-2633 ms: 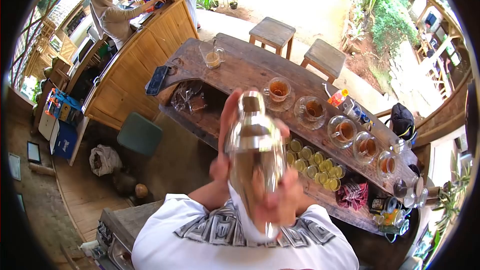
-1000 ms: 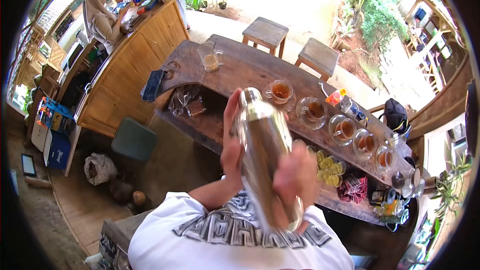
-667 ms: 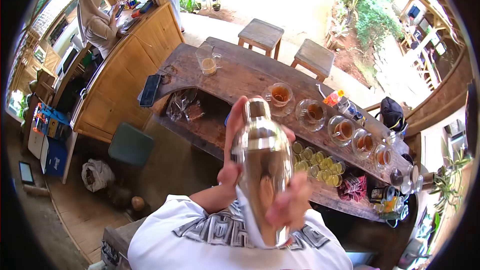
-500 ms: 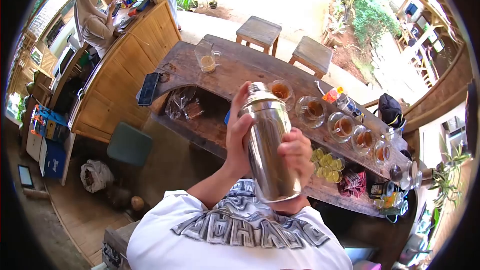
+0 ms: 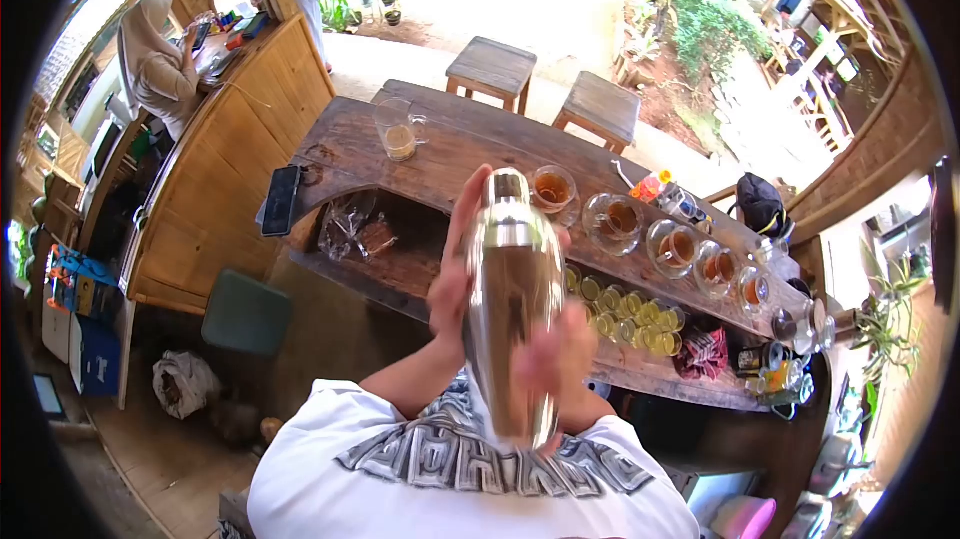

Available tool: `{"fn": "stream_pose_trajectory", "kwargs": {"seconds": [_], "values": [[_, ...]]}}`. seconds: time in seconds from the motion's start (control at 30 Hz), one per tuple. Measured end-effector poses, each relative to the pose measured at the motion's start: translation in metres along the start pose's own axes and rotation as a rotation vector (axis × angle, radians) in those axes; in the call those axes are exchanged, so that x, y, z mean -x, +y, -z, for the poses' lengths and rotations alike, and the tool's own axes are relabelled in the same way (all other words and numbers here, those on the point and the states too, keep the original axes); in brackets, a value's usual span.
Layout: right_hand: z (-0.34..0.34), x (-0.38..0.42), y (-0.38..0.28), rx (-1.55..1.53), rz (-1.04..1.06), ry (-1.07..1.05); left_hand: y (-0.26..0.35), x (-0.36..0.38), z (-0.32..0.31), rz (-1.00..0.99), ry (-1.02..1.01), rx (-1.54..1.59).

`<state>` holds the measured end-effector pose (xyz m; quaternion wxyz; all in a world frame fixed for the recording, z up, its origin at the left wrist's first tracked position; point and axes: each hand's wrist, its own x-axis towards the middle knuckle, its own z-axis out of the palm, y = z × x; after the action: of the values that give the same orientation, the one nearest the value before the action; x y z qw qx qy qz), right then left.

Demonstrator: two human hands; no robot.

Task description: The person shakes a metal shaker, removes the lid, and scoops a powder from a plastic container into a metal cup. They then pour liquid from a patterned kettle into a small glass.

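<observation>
A shiny metal cocktail shaker (image 5: 514, 284) stands nearly upright, close to my chest, its capped top pointing away from me. Along its left side, my left hand (image 5: 453, 279) is closed around it. Lower down, my right hand (image 5: 556, 364) grips the opposite side, smeared by motion. What the shaker contains is hidden. Past it on the wooden table (image 5: 470, 134), a glass mug (image 5: 399, 139) holds a little light brown liquid. To the right runs a row of glass cups (image 5: 612, 223) with amber-brown drink.
Small yellowish glasses (image 5: 640, 319) and a red patterned cloth (image 5: 703, 352) occupy the lower shelf. A phone (image 5: 281, 201) lies at the table's left corner. Two stools (image 5: 492, 67) stand beyond. A person (image 5: 160, 69) is behind the left counter (image 5: 230, 164).
The shaker has shifted slightly left and tilted more upright, both hands moving with it. My right hand is now lower and blurred. The surroundings have shifted left as the camera turned.
</observation>
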<state>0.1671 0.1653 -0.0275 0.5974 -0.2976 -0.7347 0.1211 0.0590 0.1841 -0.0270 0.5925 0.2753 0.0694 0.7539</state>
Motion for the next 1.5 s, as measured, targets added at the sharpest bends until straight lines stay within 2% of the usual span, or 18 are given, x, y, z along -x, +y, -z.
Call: {"fn": "stream_pose_trajectory", "kwargs": {"seconds": [0.1,0.23,0.3,0.33,0.37,0.5,0.63,0.7,0.8,0.97,1.07,1.17,1.23,1.3,1.33,1.4,1.47,1.5], "values": [[-0.005,-0.034,-0.010,-0.350,0.083,0.112,-0.001,-0.001,0.007,0.129,0.310,-0.118],[-0.017,-0.010,0.009,-0.060,0.335,0.112,0.016,0.004,-0.017,-0.157,-0.190,0.235],[-0.018,0.010,0.007,0.134,0.478,0.101,0.026,-0.015,0.009,0.117,-0.154,0.104],[-0.038,0.000,-0.028,0.219,-0.334,0.183,0.021,-0.021,0.021,0.245,0.088,0.000],[-0.045,-0.037,-0.019,-0.160,0.019,0.395,0.023,-0.020,0.017,0.242,0.215,-0.098],[-0.042,-0.017,-0.042,0.225,-0.246,0.179,0.030,-0.006,0.004,-0.044,-0.268,0.189],[-0.062,0.004,-0.047,0.286,-0.460,0.292,0.035,-0.030,0.023,0.335,0.115,-0.039],[-0.053,-0.036,-0.033,-0.209,0.002,0.375,0.036,-0.022,0.016,0.287,0.235,-0.119],[-0.115,-0.037,-0.022,-0.400,0.459,0.780,0.052,-0.008,0.000,0.108,-0.200,0.308],[-0.083,-0.047,-0.042,-0.083,-0.020,0.720,0.052,-0.031,0.022,0.387,0.101,-0.154],[-0.103,-0.049,-0.041,-0.421,0.593,0.685,0.068,-0.013,0.006,0.264,-0.090,0.076],[-0.097,-0.032,-0.033,-0.380,0.596,0.688,0.058,-0.027,0.016,0.174,-0.334,0.064],[-0.064,-0.014,-0.036,-0.049,0.021,0.335,0.041,-0.036,0.031,0.457,0.066,-0.121],[-0.059,-0.042,-0.062,-0.389,-0.189,0.443,0.045,-0.023,0.015,0.407,0.325,-0.127],[-0.052,-0.036,-0.056,-0.395,-0.185,0.445,0.049,-0.013,0.025,0.388,0.148,-0.029],[-0.044,-0.018,-0.037,-0.234,0.628,0.155,0.060,-0.006,0.005,0.247,-0.138,0.178],[-0.042,-0.012,-0.037,-0.058,0.473,0.145,0.058,-0.022,0.013,0.225,-0.396,0.170],[-0.041,-0.009,-0.039,0.120,0.313,0.133,0.055,-0.026,0.008,0.350,-0.155,0.063]]}}
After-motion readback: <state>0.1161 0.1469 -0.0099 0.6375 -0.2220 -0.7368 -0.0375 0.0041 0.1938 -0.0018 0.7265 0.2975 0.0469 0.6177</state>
